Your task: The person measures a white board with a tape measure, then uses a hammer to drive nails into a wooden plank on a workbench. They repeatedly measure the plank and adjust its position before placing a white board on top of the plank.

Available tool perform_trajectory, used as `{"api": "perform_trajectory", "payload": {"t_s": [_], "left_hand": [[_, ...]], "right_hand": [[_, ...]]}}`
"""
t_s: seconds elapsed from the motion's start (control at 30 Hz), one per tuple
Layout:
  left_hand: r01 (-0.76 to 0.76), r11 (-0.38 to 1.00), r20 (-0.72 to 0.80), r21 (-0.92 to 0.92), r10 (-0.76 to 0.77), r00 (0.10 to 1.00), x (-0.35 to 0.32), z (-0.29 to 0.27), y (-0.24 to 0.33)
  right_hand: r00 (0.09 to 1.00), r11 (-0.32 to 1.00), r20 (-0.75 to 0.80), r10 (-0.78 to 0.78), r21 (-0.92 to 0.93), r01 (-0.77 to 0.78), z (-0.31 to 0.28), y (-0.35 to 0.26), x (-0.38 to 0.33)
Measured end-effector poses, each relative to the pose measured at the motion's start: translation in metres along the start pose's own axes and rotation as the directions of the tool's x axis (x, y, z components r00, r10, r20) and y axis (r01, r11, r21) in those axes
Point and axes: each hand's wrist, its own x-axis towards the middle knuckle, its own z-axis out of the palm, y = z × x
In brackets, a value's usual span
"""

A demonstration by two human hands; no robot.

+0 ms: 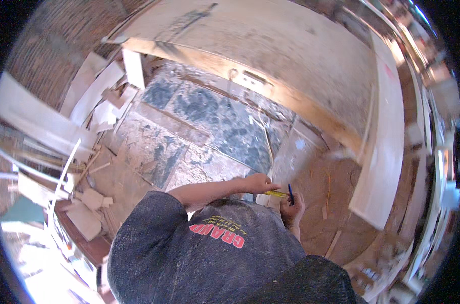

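Observation:
In front of my chest, my left hand [258, 183] is closed on one end of a short yellow strip that looks like a tape measure blade [276, 193]. My right hand [292, 206] is close beside it, with its fingers curled round a blue pen [290, 191] that points upward. The other end of the yellow strip reaches the right hand; whether those fingers grip it too, I cannot make out. A pale surface shows just below the strip, partly hidden by my hands and dark shirt.
Ahead stands a large wooden worktable [290, 55] with a socket box [252, 81] on its front edge. A long pale board [384, 167] leans at the right. Offcuts [95, 99] and boards [42, 121] are stacked left. Dust and scraps cover the tiled floor [204, 116]; a cable [268, 137] runs across it.

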Motion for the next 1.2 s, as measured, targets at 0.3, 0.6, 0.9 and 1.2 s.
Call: {"api": "perform_trajectory", "payload": {"t_s": [0.3, 0.6, 0.9, 1.2], "left_hand": [[-0.182, 0.482, -0.338, -0.857, -0.260, 0.904, -0.013, -0.142, -0.093], [-0.485, 0.099, -0.484, -0.869, -0.377, 0.790, -0.017, -0.316, -0.147], [-0.754, -0.062, -0.646, -0.654, -0.474, 0.599, -0.076, -0.467, -0.196], [-0.483, 0.183, -0.393, -0.856, -0.838, 0.379, -0.149, -0.601, -0.377]], "right_hand": [[0.791, 0.996, 0.605, 0.087, -0.057, -0.066, 0.116, -0.074, 0.185], [0.511, 0.829, 0.655, -0.556, 0.396, 0.395, 0.299, -0.184, 0.345], [0.128, 0.674, 0.716, -0.686, 0.560, 0.482, 0.452, -0.340, 0.460], [0.310, 0.758, 0.822, -0.477, 0.206, 0.619, 0.575, -0.399, 0.542]]}}
